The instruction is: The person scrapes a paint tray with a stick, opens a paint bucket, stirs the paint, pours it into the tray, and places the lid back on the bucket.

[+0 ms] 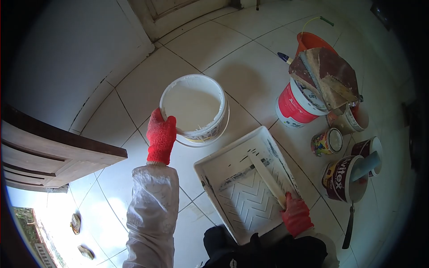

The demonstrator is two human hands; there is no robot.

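My left hand (161, 135), in a red glove, grips the near-left rim of a white bucket (213, 129) with pale liquid inside. The bucket is upright on the tiled floor. To the right, my right hand (296, 214), also in a red glove, is closed on the lower end of a pale stick (267, 179). The stick's far end lies over the white paint tray (201, 176), which has zigzag ridges and dark smears.
At the right stand a red-and-white bucket (292, 106) with sandpaper sheets (333, 73) on top, an orange bucket (308, 41), a small can (326, 142) and a Vitex bucket (337, 181). A wooden door (67, 163) is at the left.
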